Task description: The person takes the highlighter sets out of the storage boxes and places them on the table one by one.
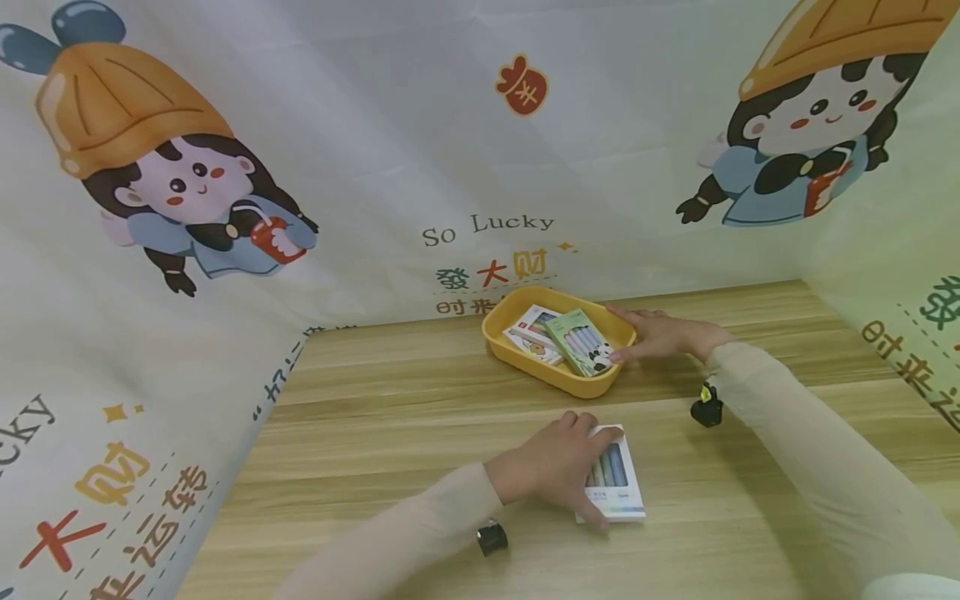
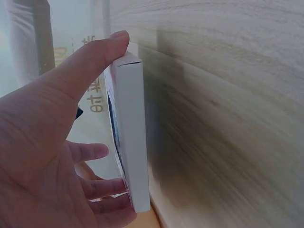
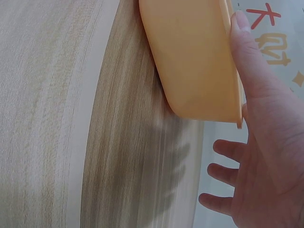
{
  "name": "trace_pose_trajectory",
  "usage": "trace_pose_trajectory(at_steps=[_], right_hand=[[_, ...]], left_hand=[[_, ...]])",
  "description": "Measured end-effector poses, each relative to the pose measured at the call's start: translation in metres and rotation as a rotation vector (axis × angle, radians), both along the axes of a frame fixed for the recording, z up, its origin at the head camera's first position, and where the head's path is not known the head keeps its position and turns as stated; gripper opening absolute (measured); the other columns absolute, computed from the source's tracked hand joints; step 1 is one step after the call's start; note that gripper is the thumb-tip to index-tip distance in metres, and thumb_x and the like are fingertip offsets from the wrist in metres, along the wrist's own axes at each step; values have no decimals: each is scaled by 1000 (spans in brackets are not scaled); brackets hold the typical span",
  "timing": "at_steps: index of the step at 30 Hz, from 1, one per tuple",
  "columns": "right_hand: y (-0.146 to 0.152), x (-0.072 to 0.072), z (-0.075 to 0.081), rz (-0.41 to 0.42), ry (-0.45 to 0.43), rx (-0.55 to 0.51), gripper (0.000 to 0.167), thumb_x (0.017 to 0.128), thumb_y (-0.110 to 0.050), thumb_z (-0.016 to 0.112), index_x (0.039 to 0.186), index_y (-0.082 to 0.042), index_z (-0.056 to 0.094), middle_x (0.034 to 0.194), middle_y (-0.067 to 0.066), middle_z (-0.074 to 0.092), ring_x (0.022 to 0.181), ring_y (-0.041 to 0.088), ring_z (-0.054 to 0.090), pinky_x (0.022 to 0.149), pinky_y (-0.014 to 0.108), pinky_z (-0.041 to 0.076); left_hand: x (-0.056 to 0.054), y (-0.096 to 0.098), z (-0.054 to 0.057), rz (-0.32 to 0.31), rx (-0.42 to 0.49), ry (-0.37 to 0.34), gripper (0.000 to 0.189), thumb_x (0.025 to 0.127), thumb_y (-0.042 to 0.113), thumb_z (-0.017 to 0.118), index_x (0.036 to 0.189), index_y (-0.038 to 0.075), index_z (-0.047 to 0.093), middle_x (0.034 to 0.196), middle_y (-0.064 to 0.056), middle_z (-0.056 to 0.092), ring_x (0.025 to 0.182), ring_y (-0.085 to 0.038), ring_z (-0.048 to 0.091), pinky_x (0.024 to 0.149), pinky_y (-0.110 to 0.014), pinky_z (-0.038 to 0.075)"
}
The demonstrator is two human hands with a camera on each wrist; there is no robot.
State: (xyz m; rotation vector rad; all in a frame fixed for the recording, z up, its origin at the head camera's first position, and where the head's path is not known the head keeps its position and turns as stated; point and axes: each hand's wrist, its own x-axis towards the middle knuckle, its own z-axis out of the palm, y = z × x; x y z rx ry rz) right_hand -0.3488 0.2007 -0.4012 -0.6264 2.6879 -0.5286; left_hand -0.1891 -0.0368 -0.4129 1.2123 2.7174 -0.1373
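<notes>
1 white pkg (image 1: 618, 490) in L grip (image 1: 553, 462), yellow tray (image 1: 540, 369) by rim in R grip (image 1: 663, 335)

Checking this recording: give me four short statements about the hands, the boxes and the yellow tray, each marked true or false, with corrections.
1. The left hand holds a white box. True.
2. The right hand touches the yellow tray. True.
3. Nothing lies inside the yellow tray. False: a green box lies there, among others.
4. The yellow tray is nearer the person than the box in the left hand. False: it is farther away.
</notes>
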Motion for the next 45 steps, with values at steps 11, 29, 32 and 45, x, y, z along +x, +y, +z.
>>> trace_pose_trajectory(at_steps=[11, 29, 32, 45], right_hand=[[1, -2, -1, 16, 6, 4, 104, 86, -64, 62, 160, -18, 5, 162, 30, 16, 146, 58, 14, 114, 76, 17], [0, -1, -2, 2, -7, 6, 102, 87, -63, 61, 161, -21, 4, 164, 26, 13, 147, 58, 11, 114, 76, 15], [1, -2, -2, 2, -3, 6, 102, 87, -63, 61, 161, -21, 4, 164, 26, 13, 147, 58, 11, 114, 76, 15], [1, -1, 0, 14, 3, 5, 104, 86, -64, 62, 160, -19, 4, 162, 29, 15, 146, 59, 11, 113, 76, 16]], left_hand=[[-1, 1, -7, 0, 13, -25, 116, 63, 76, 76, 154, 23, 30, 144, -7, 48, 129, -21, 48, 112, -32, 43], [2, 1, -14, 15, 12, -45, 116, 65, 76, 75, 156, 22, 26, 149, -8, 44, 133, -21, 45, 114, -32, 41], [3, 0, -14, 17, 13, -47, 116, 65, 76, 75, 156, 22, 27, 149, -8, 44, 133, -21, 45, 114, -32, 41], [3, 1, -17, 4, -9, -36, 113, 65, 76, 74, 155, 24, 28, 148, -7, 44, 131, -20, 45, 112, -32, 42]])
